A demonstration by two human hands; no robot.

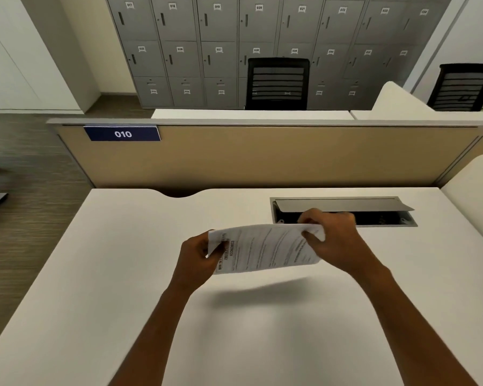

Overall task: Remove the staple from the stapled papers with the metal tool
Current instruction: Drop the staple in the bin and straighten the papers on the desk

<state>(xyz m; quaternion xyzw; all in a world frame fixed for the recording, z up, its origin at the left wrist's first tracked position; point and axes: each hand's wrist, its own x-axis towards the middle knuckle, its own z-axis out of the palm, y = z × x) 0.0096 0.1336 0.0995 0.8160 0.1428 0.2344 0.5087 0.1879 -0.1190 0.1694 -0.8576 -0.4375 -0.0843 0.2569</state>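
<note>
The printed papers (pixel 265 247) hang in the air above the white desk (pixel 123 274), turned sideways so the heading runs along the left end. My left hand (pixel 198 256) pinches the left end of the papers. My right hand (pixel 332 240) pinches their right end, fingers curled over the top edge. A soft shadow of the papers lies on the desk below. No staple and no metal tool can be made out.
An open cable box (pixel 343 211) with a raised grey lid is set into the desk behind my right hand. A beige partition (pixel 262 157) with a blue "010" sign (pixel 122 133) closes the far side. Lockers and two black chairs stand beyond.
</note>
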